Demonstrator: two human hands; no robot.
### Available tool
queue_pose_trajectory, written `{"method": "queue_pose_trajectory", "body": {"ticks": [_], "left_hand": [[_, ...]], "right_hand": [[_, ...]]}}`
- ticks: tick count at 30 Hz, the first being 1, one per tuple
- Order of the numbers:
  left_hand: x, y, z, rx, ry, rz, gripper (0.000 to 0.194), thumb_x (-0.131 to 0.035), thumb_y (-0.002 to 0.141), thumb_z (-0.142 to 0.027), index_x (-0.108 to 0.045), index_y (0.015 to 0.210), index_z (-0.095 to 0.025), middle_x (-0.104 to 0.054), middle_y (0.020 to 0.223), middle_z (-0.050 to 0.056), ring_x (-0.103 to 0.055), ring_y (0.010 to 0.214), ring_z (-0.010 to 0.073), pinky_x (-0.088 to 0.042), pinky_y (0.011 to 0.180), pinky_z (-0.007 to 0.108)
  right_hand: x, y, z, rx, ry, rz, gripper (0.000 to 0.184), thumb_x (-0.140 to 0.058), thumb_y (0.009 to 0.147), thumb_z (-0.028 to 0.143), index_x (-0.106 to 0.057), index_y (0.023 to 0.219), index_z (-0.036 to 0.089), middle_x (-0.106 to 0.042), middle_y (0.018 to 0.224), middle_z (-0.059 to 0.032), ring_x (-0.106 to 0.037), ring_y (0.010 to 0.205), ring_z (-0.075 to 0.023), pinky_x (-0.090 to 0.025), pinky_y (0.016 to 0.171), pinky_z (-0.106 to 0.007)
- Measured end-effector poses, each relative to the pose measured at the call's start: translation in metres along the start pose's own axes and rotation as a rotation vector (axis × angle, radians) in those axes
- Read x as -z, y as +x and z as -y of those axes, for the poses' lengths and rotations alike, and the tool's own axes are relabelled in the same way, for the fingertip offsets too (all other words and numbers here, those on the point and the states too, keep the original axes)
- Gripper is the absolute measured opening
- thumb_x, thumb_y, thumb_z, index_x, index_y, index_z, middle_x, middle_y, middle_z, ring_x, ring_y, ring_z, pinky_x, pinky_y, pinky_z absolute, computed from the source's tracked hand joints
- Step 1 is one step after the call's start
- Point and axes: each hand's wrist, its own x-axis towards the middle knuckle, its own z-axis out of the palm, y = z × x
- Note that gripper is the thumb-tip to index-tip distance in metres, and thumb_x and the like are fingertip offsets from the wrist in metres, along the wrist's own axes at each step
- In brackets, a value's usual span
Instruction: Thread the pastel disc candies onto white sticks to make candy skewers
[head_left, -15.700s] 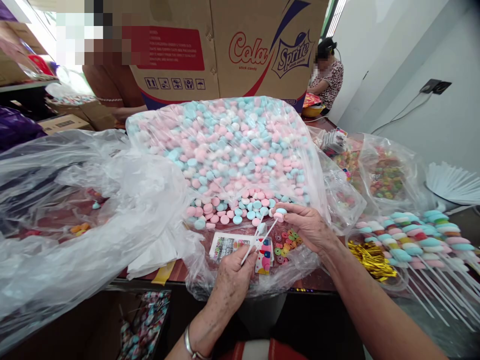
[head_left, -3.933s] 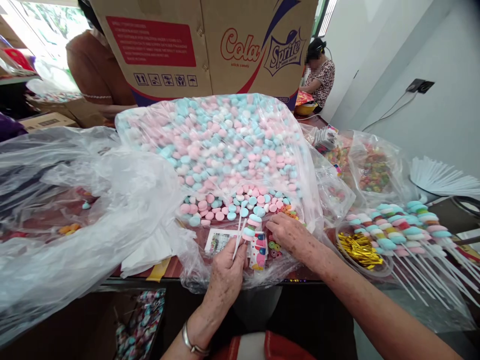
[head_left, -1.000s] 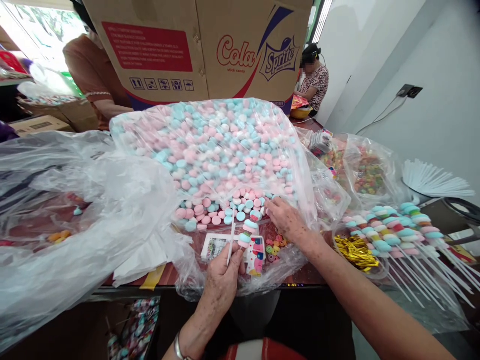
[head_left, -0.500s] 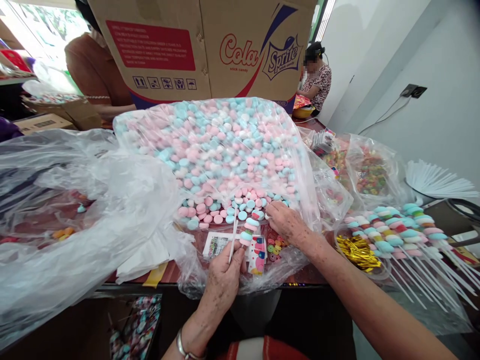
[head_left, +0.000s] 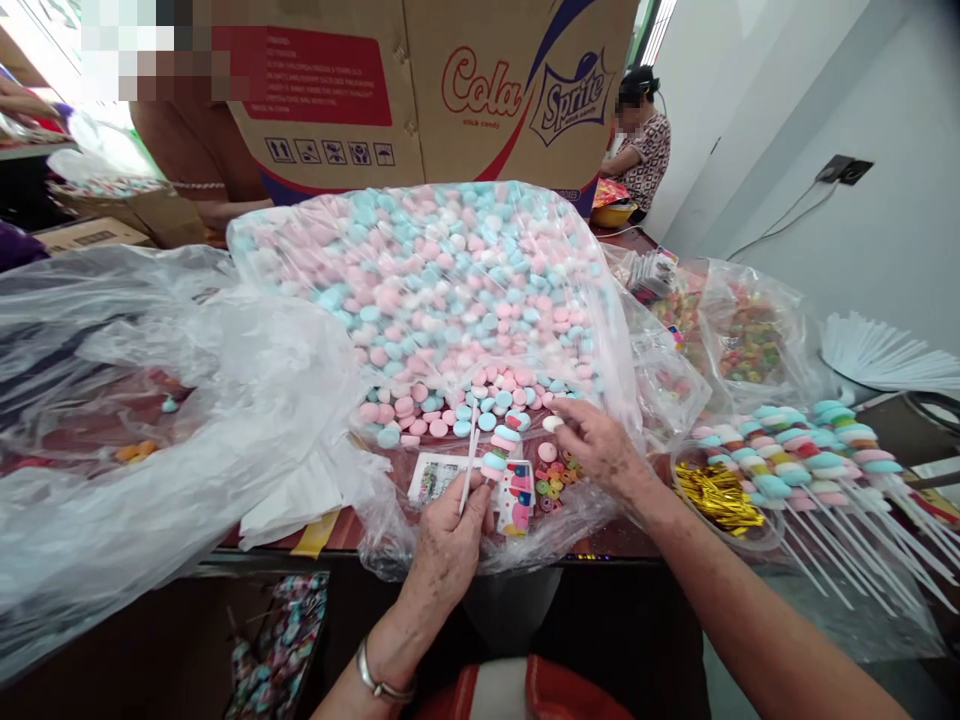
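My left hand is closed around a marshmallow skewer and the white sticks beside it. Pink, blue and white marshmallows with red and green gummies are threaded on the skewer. A white marshmallow is pinched in the fingertips of my right hand, to the right of the skewer's top. Loose pink and blue marshmallows spill from the big clear bag just beyond my hands. Colourful gummy rings and printed cards lie beneath them.
Finished skewers lie at the right by a tub of gold twist ties. White sticks fan out behind them. A large carton stands at the back; crumpled plastic covers the left. Two other people sit beyond.
My right hand has come back from the loose marshmallows, lifting a white one. A pink marshmallow now shows above the gummy rings. My left hand stays nearly in place.
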Motion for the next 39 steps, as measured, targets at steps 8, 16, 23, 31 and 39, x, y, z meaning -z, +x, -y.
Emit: {"method": "queue_pose_trajectory", "body": {"ticks": [8,16,23,31,39], "left_hand": [[-0.001,0.0,0.002,0.001,0.004,0.007,0.03,-0.049,0.094,-0.041,-0.054,0.073,-0.02,-0.049,0.055,-0.007,-0.036,0.047,0.0099,-0.025,0.046,0.023],[0.001,-0.001,0.002,0.006,0.018,0.007,0.03,-0.049,0.093,-0.042,-0.057,0.075,-0.02,-0.052,0.056,-0.006,-0.039,0.049,0.0113,-0.029,0.049,0.023],[0.0,-0.001,-0.002,-0.037,0.043,0.002,0.026,-0.049,0.092,-0.039,-0.059,0.078,-0.02,-0.051,0.058,-0.005,-0.045,0.056,0.0141,-0.035,0.056,0.025],[0.001,-0.002,-0.01,-0.072,0.158,0.038,0.032,-0.047,0.091,-0.04,-0.054,0.066,-0.021,-0.05,0.058,-0.004,-0.045,0.058,0.0152,-0.035,0.059,0.026],[0.0,-0.002,-0.013,-0.054,0.182,0.066,0.034,-0.046,0.09,-0.042,-0.051,0.063,-0.022,-0.048,0.057,-0.004,-0.044,0.057,0.0155,-0.034,0.058,0.026]], "right_hand": [[0.004,-0.012,0.002,0.132,-0.192,0.202,0.019,-0.049,0.091,0.014,-0.067,0.097,0.017,-0.067,0.096,-0.0092,-0.062,0.094,-0.0225,-0.049,0.087,-0.036],[-0.005,-0.006,0.011,0.2,-0.433,0.288,0.014,-0.05,0.091,0.01,-0.064,0.091,0.015,-0.068,0.092,-0.0108,-0.062,0.093,-0.0256,-0.049,0.084,-0.037],[-0.014,0.002,0.006,0.163,-0.357,0.322,0.024,-0.05,0.083,0.003,-0.064,0.096,0.017,-0.069,0.097,-0.0106,-0.062,0.098,-0.0239,-0.047,0.087,-0.035],[0.001,0.017,0.009,-0.429,0.83,-0.001,0.023,-0.074,0.071,0.034,-0.064,0.087,0.02,-0.068,0.074,0.0015,-0.06,0.064,-0.0151,-0.046,0.058,-0.026],[0.013,0.018,0.025,-0.559,1.21,0.069,0.027,-0.083,0.062,0.029,-0.071,0.083,0.018,-0.071,0.072,0.001,-0.064,0.063,-0.0134,-0.051,0.064,-0.027]]}}
